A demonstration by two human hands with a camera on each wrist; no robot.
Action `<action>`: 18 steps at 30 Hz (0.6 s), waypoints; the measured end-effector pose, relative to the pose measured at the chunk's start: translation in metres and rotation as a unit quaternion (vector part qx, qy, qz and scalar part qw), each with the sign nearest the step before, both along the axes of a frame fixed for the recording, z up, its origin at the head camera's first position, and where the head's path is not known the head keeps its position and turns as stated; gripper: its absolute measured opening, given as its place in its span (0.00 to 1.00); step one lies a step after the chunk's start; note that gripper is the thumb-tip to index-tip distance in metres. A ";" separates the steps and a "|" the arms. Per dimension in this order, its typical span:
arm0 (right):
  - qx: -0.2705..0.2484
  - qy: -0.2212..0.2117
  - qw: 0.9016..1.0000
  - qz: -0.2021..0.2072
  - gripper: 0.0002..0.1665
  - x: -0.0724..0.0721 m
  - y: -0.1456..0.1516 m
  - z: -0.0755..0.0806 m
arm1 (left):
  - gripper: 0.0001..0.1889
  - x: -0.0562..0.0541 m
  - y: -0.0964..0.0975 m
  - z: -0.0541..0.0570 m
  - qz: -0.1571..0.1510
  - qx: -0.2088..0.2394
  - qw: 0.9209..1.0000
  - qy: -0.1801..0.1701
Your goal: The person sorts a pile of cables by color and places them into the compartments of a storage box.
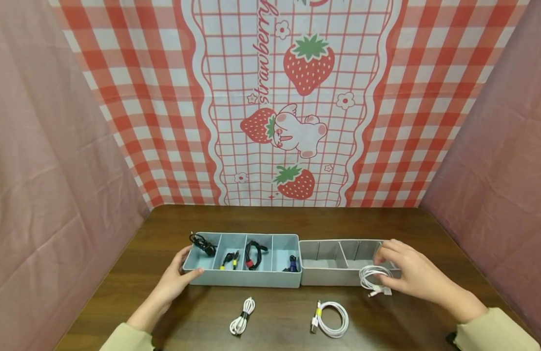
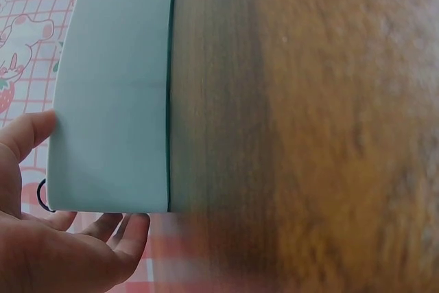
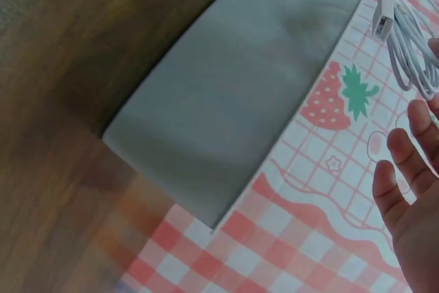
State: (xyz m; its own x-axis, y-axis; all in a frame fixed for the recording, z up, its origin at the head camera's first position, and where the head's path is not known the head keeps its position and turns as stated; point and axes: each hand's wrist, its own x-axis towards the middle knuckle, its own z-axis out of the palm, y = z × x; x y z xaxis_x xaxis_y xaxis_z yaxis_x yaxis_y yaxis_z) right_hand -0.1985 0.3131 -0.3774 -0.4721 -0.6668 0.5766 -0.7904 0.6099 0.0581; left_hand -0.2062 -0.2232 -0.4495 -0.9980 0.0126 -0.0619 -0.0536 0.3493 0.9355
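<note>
My left hand [image 1: 173,278] grips the left end of a light blue divided box [image 1: 244,279], thumb on its front rim and fingers round the end wall. In the left wrist view the thumb and fingertips press the box's corner. My right hand [image 1: 408,271] pinches a coiled white charging cable [image 1: 375,277] in front of a grey divided box [image 1: 327,277]. The cable's USB plug [image 3: 383,24] hangs down in the right wrist view. The blue box holds dark cables: a black coil [image 1: 203,245] at the left, another with a red tie [image 1: 253,255], and smaller ones.
The boxes stand end to end on a brown wooden table [image 1: 174,224]. Nearer me lie a white cable with a black tie [image 1: 242,317] and a round-coiled white cable with a yellow tie [image 1: 342,312]. A strawberry-print cloth [image 1: 367,63] hangs behind, with pink cloth at both sides.
</note>
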 end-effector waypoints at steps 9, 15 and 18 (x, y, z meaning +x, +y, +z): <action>-0.006 -0.007 1.000 -0.019 0.12 -0.008 -0.003 0.009 | 0.40 -0.003 -0.001 0.000 0.004 -0.019 1.000 0.010; -0.025 0.000 1.000 -0.017 0.18 -0.014 -0.011 0.013 | 0.41 -0.003 -0.002 0.003 0.009 -0.041 0.999 0.018; -0.028 -0.007 0.999 -0.034 0.20 -0.017 -0.015 0.015 | 0.41 -0.005 -0.001 0.002 0.012 -0.050 0.998 0.024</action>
State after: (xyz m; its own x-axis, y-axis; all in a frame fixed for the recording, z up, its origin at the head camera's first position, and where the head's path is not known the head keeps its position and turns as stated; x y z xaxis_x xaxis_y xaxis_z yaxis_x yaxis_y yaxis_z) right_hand -0.2160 0.2980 -0.3623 -0.5239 -0.6003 0.6043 -0.7475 0.6641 0.0116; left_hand -0.2107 -0.2242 -0.4471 -0.9998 -0.0157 -0.0140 -0.0195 0.4398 0.8979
